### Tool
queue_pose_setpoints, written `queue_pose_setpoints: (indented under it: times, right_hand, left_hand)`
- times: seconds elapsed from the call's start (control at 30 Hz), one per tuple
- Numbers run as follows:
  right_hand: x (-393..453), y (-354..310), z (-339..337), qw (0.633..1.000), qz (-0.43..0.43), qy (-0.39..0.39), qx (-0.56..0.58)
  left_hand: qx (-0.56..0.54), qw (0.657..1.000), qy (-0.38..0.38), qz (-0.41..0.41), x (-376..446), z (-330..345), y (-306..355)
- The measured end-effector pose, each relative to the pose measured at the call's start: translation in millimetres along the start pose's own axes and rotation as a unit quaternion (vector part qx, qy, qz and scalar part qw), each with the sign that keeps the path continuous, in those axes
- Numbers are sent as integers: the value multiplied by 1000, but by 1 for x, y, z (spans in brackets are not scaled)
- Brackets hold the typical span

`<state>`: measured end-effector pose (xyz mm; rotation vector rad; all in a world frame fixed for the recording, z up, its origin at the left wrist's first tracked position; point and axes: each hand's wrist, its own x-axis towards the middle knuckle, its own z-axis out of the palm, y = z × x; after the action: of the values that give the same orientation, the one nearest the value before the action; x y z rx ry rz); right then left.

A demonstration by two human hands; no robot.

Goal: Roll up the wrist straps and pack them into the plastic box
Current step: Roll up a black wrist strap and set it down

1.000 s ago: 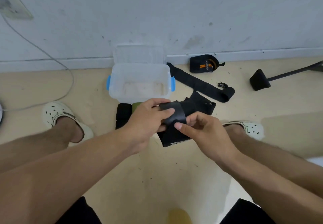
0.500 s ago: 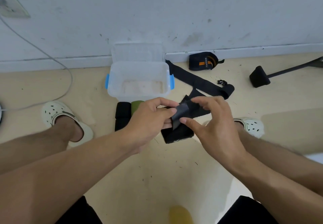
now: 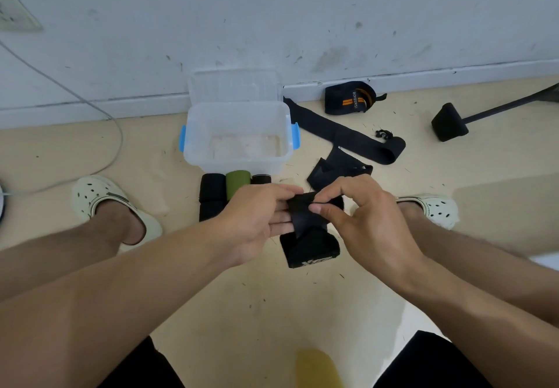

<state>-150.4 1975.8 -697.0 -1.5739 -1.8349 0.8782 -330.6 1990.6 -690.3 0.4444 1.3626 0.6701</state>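
1. Wall [image 3: 272, 9] and floor [image 3: 257, 312]: one each; view a bit closer than half a second ago, otherwise unchanged.
2. Plastic box [image 3: 193, 145]: one, clear, blue clips at both ends, lid open against the wall, no straps inside; same spot as before.
3. Left hand [image 3: 257, 221]: fingers curled round the left end of the black strap [image 3: 302, 221], same hold as earlier.
4. Right hand [image 3: 366, 221]: thumb and forefinger pinching the strap's top fold; half a second ago raised higher over it, now lower and tucked in.
5. Held strap: one, between both hands above the floor, in front of the box; loose end hanging down, tighter wound than before.
6. Loose straps on floor: two black, a long strap [image 3: 348, 136] flat to the right of the box, a folded strap [image 3: 338, 166] just behind the right hand; unmoved.
7. Rolled straps: green roll [image 3: 237, 177] and black rolls [image 3: 211, 194] touching the box front, count of black ones unclear; one orange-striped roll [image 3: 351, 98] by the wall.
8. Shoes: two, left shoe [image 3: 99, 197], right shoe [image 3: 435, 209]; unmoved.
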Motion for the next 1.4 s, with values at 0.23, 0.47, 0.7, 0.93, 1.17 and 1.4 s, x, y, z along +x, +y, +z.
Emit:
queue_pose_setpoints:
  times: [0.23,0.47,0.7,0.93,1.17,1.4]
  right_hand:
    - [-5,-7,2,995,-6,19,97]
    - [0,-5,3,986,-5,29,164]
    - [14,4,4,968,57,58,239]
    - [18,11,7,973,90,46,207]
    - [23,25,14,977,132,41,163]
    - [43,88,40,969,245,-11,34]
  left_hand:
    - [256,966,21,31,18,-14,1]
    - [450,882,-96,102,11,-16,8]
    - [336,924,-168,77,16,-14,-5]
    - [302,945,-76,103,20,-12,-8]
    - [262,960,5,97,21,-14,-1]
    - [293,949,14,116,24,-11,13]
